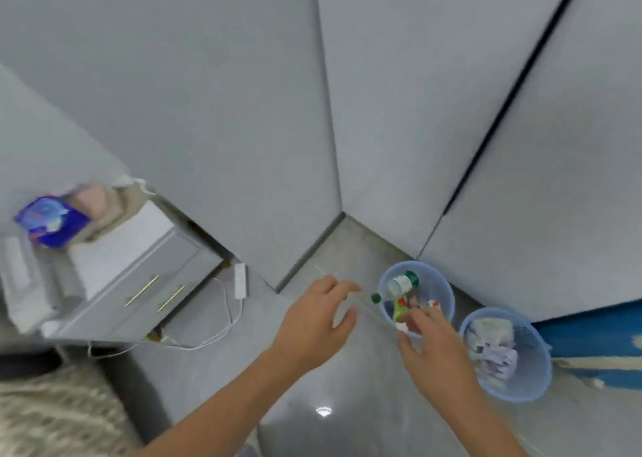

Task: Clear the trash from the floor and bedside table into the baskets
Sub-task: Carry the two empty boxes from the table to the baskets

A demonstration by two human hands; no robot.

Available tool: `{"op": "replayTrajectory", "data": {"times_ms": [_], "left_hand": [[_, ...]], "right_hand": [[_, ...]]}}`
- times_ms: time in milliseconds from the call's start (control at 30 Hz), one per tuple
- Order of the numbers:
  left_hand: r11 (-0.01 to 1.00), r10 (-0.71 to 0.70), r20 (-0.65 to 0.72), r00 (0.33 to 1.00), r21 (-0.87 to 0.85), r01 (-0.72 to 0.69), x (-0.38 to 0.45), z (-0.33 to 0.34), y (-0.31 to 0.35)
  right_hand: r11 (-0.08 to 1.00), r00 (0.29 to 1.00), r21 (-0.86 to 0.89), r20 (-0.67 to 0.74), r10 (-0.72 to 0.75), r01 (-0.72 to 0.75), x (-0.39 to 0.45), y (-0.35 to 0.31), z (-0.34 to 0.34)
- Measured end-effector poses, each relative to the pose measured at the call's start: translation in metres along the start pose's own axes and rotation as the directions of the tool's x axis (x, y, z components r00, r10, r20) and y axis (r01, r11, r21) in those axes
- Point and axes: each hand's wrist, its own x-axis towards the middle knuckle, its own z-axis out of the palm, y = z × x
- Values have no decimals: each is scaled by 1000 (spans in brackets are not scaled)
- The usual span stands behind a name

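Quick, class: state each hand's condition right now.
Left hand: open, holding nothing.
Right hand: open, fingers spread by the basket; holding nothing clearly visible.

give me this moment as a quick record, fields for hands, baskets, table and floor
left hand: left hand above the floor, fingers spread, nothing clearly in its grip
right hand: right hand over the near rim of the left basket, fingers extended; blur hides whether it holds anything
left basket: left basket, blue, holds bottles and colourful wrappers
right basket: right basket, blue, holds crumpled paper
bedside table: bedside table, a blue packet on top
floor: power strip and white cable beside the table
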Motion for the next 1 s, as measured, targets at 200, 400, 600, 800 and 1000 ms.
{"op": "replayTrajectory", "data": {"times_ms": [200, 400, 600, 800, 1000], "left_hand": [[970, -243, -320, 916, -71, 232, -87, -203, -71], [859, -503, -511, 696, -207, 469, -200, -322, -175], [692, -709, -499, 499, -357, 627, -276, -355, -318], [540, -827, -421, 374, -407, 736, -297, -386, -441], [428, -897, -308, 318, -416, 802, -270, -391, -527]], "right_hand": [[949, 920, -4, 249, -303, 314, 5, -234, 13], [849, 760, -19, 456, -462, 528, -6, -420, 96], [836, 673, -30, 609, -420, 548, 8, -542, 226], [874, 631, -22, 700, -334, 486, 42, -616, 357], [880, 609, -103, 759, -232, 464, 79, -651, 442]]}}
